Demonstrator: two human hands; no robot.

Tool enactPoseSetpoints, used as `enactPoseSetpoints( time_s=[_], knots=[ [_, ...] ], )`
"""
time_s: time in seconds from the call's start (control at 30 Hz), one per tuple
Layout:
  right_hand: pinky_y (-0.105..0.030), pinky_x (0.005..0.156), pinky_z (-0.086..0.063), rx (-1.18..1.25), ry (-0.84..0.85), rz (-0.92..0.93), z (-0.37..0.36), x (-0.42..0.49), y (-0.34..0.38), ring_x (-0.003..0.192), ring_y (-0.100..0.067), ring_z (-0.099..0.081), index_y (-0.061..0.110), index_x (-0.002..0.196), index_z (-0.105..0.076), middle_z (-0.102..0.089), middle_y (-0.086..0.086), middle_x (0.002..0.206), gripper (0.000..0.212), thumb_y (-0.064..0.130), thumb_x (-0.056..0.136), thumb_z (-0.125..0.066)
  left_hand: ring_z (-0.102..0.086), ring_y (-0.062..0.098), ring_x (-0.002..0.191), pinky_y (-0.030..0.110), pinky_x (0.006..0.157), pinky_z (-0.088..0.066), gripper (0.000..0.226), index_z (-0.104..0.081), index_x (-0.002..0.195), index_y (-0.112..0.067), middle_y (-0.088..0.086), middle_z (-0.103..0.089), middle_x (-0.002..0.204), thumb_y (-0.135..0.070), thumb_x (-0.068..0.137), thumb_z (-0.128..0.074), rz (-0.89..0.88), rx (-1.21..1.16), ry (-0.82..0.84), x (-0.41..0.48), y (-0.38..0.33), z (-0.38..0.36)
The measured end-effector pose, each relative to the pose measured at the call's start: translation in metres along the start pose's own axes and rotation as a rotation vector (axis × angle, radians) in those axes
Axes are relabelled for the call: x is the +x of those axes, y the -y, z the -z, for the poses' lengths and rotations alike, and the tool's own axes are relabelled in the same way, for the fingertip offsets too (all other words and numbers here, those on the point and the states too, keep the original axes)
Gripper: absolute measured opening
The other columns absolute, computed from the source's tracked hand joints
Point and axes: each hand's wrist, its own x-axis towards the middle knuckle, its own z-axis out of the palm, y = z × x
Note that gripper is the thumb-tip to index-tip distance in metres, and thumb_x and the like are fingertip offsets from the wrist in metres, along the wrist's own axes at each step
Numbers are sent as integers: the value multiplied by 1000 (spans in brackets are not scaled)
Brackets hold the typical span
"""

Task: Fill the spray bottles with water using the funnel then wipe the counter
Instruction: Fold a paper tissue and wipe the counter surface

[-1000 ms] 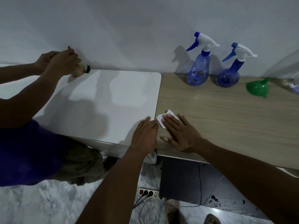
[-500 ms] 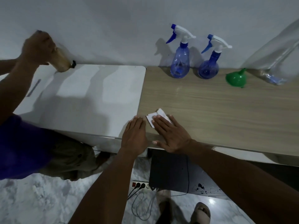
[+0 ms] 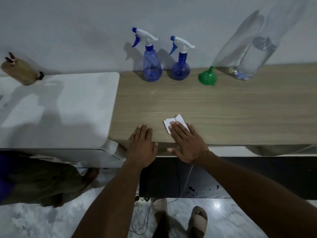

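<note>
Spray bottles stand at the far edge of your wooden counter, close to the wall; the taller bottle is on the left, the round bottle near it but apart; the green funnel sits just right of them, spout pointing up; a large clear water bottle stands further right; your right hand lies flat, fingers straight, pressing a white folded wipe near the front edge; your left hand rests flat on the front edge near the left corner, holding nothing; a white table adjoins the counter's left edge; over its far edge a brown bottle is tilted, another person's fingertips at its upper end.
</note>
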Motion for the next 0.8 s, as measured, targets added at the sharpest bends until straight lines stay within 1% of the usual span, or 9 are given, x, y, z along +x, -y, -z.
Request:
enactPoseSetpoints(
  time_s=[0.1,0.13,0.23,0.47,0.7,0.8],
  knots=[
    [-53,121,-14,14,-7,-32,3,-23,-24,154,-21,-5,10,158,-16,-10,-8,166,87,71,96,-17,-10,32,153,46,122,-15,76,-24,155,-13,13,-15,165,-58,95,-22,25,22,7,1,-23,-4],
    [-53,121,-15,16,-7,-41,4,-30,-31,154,-22,-6,9,158,-17,-11,-8,166,87,71,96,-18,-10,32,153,47,122,-15,78,-24,155,-12,13,-15,165,-60,94,-21,28,34,11,1,-30,-5],
    [-53,121,-15,13,-11,-62,5,-48,-48,154,-22,-8,10,157,-18,-12,-8,166,87,71,96,-16,-6,34,153,47,124,-13,74,-21,156,-10,14,-12,166,-57,99,-31,44,40,29,3,-53,-9],
    [-52,121,-15,16,-21,-131,7,-93,-101,154,-19,-5,12,158,-15,-10,-5,167,85,70,96,-18,-4,36,153,47,124,-12,78,-17,157,-9,14,-9,166,-59,99,-30,67,38,62,9,-110,-16],
    [-53,121,-14,19,-24,-259,12,-148,-169,154,-17,-4,13,159,-13,-7,-3,167,86,72,95,-15,-1,32,154,45,125,-10,76,-15,158,-14,8,-6,167,-61,99,-26,-92,47,106,28,-186,-24],
    [-55,122,-9,47,-49,-315,17,-159,-186,154,-17,-5,14,158,-15,-9,-3,166,84,70,96,-15,5,32,154,45,125,-7,80,-11,159,-13,6,-1,168,-64,98,-23,-132,52,144,36,-221,-29]
  ],
)
